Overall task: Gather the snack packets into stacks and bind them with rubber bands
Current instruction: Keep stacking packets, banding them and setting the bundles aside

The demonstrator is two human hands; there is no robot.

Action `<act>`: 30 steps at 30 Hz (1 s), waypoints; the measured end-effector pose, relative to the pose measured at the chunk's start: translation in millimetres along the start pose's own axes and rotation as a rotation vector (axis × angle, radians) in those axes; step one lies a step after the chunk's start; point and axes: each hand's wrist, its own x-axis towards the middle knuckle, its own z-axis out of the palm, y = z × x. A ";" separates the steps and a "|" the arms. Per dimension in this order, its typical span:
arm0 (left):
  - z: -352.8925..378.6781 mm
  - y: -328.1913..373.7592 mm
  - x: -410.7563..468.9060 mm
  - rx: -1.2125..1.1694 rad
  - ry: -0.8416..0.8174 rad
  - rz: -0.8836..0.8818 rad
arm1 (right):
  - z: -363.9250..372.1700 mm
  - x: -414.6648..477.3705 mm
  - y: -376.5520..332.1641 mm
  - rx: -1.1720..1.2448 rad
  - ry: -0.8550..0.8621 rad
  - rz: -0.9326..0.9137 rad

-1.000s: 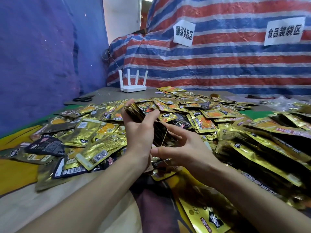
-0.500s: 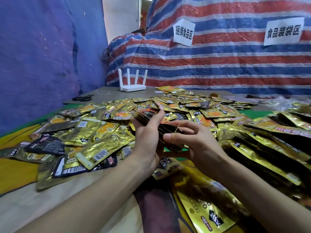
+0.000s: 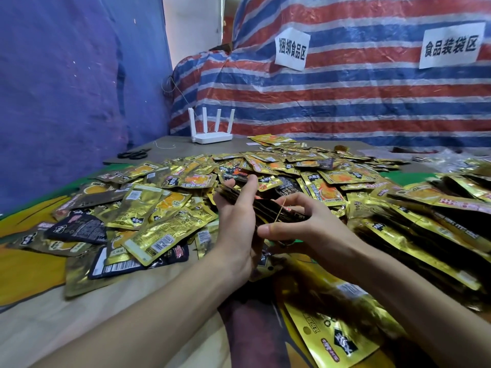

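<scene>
My left hand grips a dark stack of snack packets held edge-on above the table, thumb up along its left end. A thin yellow rubber band runs across the stack. My right hand has its fingers hooked in the band and curled round the stack's right side. A wide heap of loose gold and black packets covers the table around both hands.
A large gold bag lies near my right forearm. More gold packets pile up on the right. A white router and black scissors sit at the table's far left. Striped tarp backs the table.
Both hands have moved the stack away from me, over the heap. The stack has tilted flatter, and the band now sits further along it under my right fingers.
</scene>
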 end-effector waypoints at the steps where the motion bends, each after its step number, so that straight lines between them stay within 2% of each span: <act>1: -1.0 -1.4 -0.9 0.002 -0.019 -0.015 | -4.6 0.1 -1.8 0.023 -0.041 0.037; 4: -2.9 -7.6 -2.0 0.021 -0.077 0.002 | -22.6 -0.4 -8.7 -0.038 -0.169 0.120; 7: -0.6 -13.3 -4.9 0.148 -0.142 -0.001 | -31.0 -1.3 -9.2 -0.166 -0.203 0.133; 13: -0.5 -5.7 -4.4 0.150 -0.121 -0.002 | -23.2 0.9 -6.2 -0.202 -0.094 0.045; 17: 4.2 -5.7 -7.8 0.077 -0.101 0.019 | -18.9 -2.3 -10.4 -0.224 -0.009 -0.091; 20: 7.4 -6.8 -9.7 -0.015 -0.073 0.037 | -12.1 -6.0 -14.1 -0.333 0.040 -0.205; 24: 13.9 -1.3 -9.1 -0.169 -0.035 -0.087 | -7.4 -9.5 -17.5 -0.443 0.089 -0.293; 30: 4.8 11.4 -8.6 -0.114 0.015 -0.326 | 2.7 -15.6 -11.8 -0.599 0.099 -0.322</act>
